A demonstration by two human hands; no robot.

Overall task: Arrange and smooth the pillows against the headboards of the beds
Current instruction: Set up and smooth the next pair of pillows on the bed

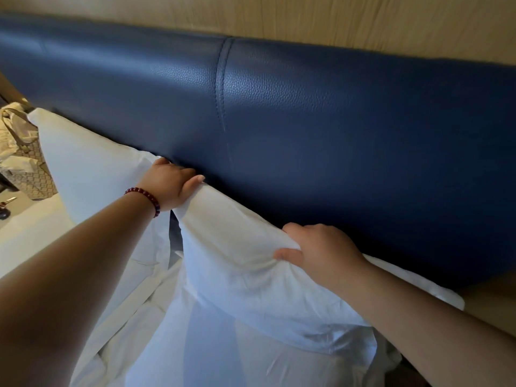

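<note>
A dark blue padded headboard [307, 113] fills the upper half of the view, its grained leather-like skin split by one stitched vertical seam [222, 93] near twelve o'clock. Above it runs a pale wood-grain wall panel [335, 15].

Two white pillows stand against the headboard's foot. The nearer pillow [251, 275] sits at centre, tilted, its upper edge touching the blue padding — both hands hold that edge. The left hand [167, 185], with a dark red bead bracelet [145, 198] at the wrist, curls over the pillow's top corner at about eleven o'clock from the frame's middle, fingers bent down and closed on the fabric. The right hand [321, 252], at about four o'clock, pinches a bunched fold of the same pillow's top edge between thumb and fingers; the cloth wrinkles under it.

The second pillow [83, 169] leans at nine o'clock, just beside the first and touching the headboard. Below them, white bed sheet [167, 331] lies loose and creased toward six o'clock.

At the far left edge, beyond the bed, a patterned beige bag [28, 163] rests in warm light.
</note>
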